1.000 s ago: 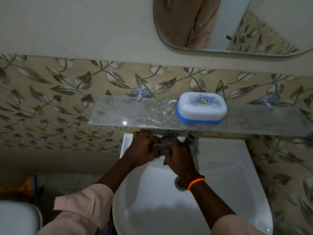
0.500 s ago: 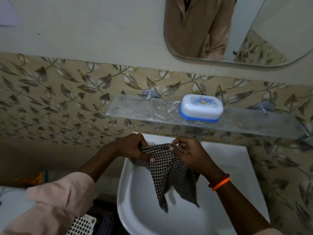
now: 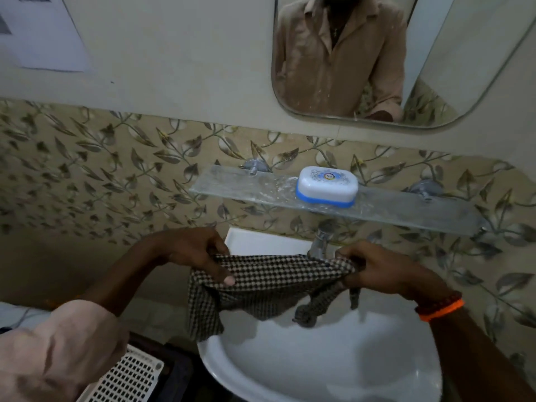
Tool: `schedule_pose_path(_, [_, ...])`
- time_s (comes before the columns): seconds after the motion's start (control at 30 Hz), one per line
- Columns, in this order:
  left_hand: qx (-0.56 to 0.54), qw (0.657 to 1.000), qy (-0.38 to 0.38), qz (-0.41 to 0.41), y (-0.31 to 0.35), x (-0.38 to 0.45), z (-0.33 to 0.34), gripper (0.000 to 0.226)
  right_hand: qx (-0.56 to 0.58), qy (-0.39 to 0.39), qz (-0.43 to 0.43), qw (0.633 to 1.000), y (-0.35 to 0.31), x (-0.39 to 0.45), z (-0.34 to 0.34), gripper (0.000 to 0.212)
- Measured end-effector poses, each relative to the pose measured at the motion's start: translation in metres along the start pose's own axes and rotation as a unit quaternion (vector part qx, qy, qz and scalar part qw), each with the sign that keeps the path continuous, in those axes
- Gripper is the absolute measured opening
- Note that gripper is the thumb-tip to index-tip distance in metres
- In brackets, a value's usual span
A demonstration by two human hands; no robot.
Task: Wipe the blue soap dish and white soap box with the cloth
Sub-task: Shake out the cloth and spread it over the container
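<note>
Cloth stretched out, soap box up and just right of center
Left hand (image 3: pixel 197 253) and right hand (image 3: pixel 374 268) each pinch the checked cloth (image 3: pixel 269 282); white soap box (image 3: pixel 327 181) on its blue soap dish (image 3: pixel 324 200) lies long-side along the shelf (image 3: pixel 232 184), probably nearer the right hand

Tap (image 3: pixel 319 242) base hidden behind cloth (image 3: pixel 272 280); sink (image 3: pixel 333 372) cut off below.

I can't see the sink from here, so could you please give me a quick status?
Left hand, right hand: both gripping cloth, stretched over sink. Soap box on shelf, unwiped. Path clear.
</note>
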State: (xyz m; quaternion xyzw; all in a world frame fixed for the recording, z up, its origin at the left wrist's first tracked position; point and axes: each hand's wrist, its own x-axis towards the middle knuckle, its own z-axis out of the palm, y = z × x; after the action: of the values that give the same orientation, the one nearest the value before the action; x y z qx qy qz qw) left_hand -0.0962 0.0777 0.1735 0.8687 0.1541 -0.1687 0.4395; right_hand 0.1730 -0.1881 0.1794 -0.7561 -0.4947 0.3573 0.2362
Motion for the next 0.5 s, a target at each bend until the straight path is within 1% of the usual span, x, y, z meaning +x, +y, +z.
schedule_pose_path(0.03, [0.007,1.000,-0.020,-0.020,0.004,-0.006,-0.002,0.044,0.059,0.013,0.001,0.998,0.002,-0.003,-0.006,0.028])
schedule_pose_path(0.1, [0.017,0.997,-0.058,-0.053,0.011,-0.019,-0.007,0.043,0.187,0.017,-0.011,0.982,0.010,-0.008,-0.016,0.035])
schedule_pose_path(0.13, [0.012,0.995,-0.075,-0.064,0.011,-0.024,-0.009,0.040,0.260,0.013,-0.015,0.965,0.014,-0.009,-0.020,0.039])
schedule_pose_path(0.2, [-0.034,0.994,-0.080,-0.059,0.002,-0.037,-0.007,0.033,0.398,0.004,-0.007,0.917,0.022,-0.014,-0.024,0.048])
schedule_pose_path(0.23, [-0.074,0.994,-0.064,-0.057,-0.008,-0.043,-0.004,0.033,0.443,0.002,-0.005,0.896,0.025,-0.016,-0.023,0.050])
schedule_pose_path(0.27, [-0.138,0.988,-0.030,-0.068,-0.020,-0.049,0.000,0.037,0.472,0.003,-0.001,0.882,0.029,-0.018,-0.020,0.051])
schedule_pose_path(0.33, [-0.266,0.954,0.078,-0.111,-0.049,-0.056,0.015,0.050,0.502,0.011,0.016,0.864,0.039,-0.021,-0.013,0.055])
schedule_pose_path(0.37, [-0.296,0.939,0.123,-0.124,-0.063,-0.059,0.023,0.052,0.517,0.011,0.025,0.856,0.043,-0.022,-0.010,0.057])
schedule_pose_path(0.4, [-0.306,0.933,0.140,-0.128,-0.072,-0.063,0.032,0.052,0.531,0.004,0.033,0.847,0.046,-0.022,-0.008,0.059])
schedule_pose_path(0.47, [-0.301,0.931,0.158,-0.134,-0.089,-0.071,0.046,0.051,0.549,-0.013,0.050,0.834,0.049,-0.024,-0.007,0.065])
schedule_pose_path(0.5, [-0.313,0.924,0.167,-0.142,-0.097,-0.075,0.053,0.053,0.544,-0.022,0.062,0.836,0.049,-0.023,-0.006,0.069])
